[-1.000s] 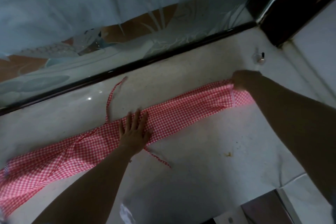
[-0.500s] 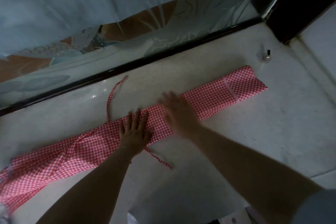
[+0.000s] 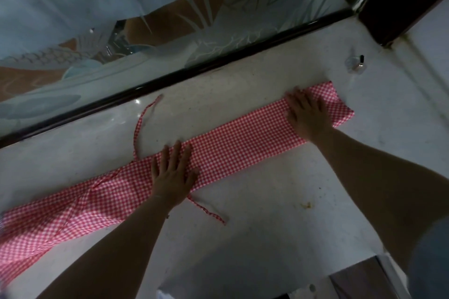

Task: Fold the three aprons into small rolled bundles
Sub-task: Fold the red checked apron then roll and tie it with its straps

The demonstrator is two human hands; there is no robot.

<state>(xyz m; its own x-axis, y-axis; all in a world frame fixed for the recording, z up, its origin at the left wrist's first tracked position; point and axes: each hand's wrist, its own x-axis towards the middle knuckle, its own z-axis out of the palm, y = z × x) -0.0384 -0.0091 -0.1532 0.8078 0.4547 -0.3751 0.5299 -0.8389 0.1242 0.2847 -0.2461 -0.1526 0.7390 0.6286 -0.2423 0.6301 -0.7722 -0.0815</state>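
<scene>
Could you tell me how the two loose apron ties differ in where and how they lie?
The far tie curves away from the apron toward the dark window frame; the near tie trails toward the person. The far tie looks longer and arcs; the near tie lies shorter and straighter. Both share the apron's red check and lie slack on the floor.

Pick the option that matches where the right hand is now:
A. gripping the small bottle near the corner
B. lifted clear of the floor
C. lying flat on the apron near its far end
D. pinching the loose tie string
C: the right hand lies with fingers spread flat on the folded checked apron near its far end, apart from the small bottle.
</scene>
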